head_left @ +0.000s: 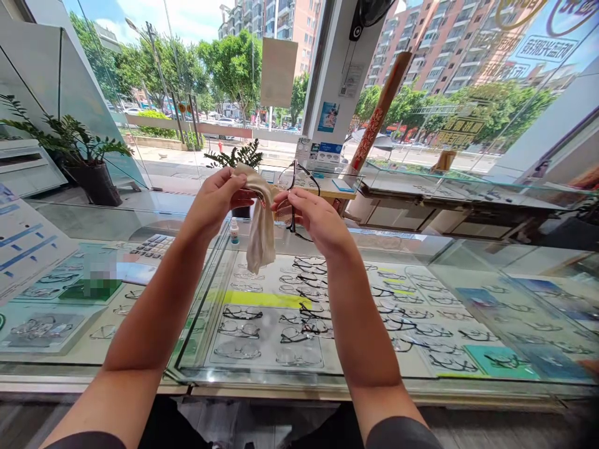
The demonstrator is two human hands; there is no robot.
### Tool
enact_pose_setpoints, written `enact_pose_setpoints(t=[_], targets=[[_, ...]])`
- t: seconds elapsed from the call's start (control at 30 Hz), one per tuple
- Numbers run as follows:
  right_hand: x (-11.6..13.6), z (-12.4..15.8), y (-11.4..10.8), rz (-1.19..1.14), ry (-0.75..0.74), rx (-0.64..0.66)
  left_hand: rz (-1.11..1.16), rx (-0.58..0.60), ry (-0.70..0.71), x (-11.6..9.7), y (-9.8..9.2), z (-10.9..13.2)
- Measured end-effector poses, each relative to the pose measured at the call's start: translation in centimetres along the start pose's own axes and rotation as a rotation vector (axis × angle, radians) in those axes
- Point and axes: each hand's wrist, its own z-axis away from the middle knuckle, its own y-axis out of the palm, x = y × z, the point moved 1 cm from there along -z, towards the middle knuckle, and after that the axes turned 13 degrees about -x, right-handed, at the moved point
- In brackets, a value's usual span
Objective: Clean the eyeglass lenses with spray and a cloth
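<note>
Both my hands are raised above the glass counter in the middle of the head view. My left hand (224,190) is closed on a beige cloth (262,240), pinching its upper part while the rest hangs down. In my right hand (309,212) is a pair of eyeglasses (293,215) with dark temples, turned on its side. The cloth reaches across to my right fingers and touches them. Part of the eyeglasses is hidden behind those fingers and the cloth. A small white spray bottle (234,231) stands on the counter just below my left hand.
Under the glass counter (337,390) lie rows of eyeglass frames (243,312). A calculator (152,247) and a printed sheet (28,243) are on the left. One potted plant (91,181) stands at the far left. Beyond the hands are another glass-topped counter (458,187) and large windows.
</note>
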Motion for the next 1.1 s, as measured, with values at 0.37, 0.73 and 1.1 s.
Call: enact_pose_setpoints(t=[0.37, 0.73, 1.1], targets=[[-0.7, -0.3, 0.6, 0.085, 0.016, 0.095, 0.090, 0.073, -0.106, -0.2, 0.2, 0.6], [-0.7, -0.2, 1.0, 0.057, 0.031, 0.088, -0.057, 0.073, -0.043, 0.8, 1.9, 1.3], [-0.9, -0.3, 1.2, 0.099, 0.007, 0.163, -0.029, -0.093, -0.016, 2.3, 2.3, 0.8]])
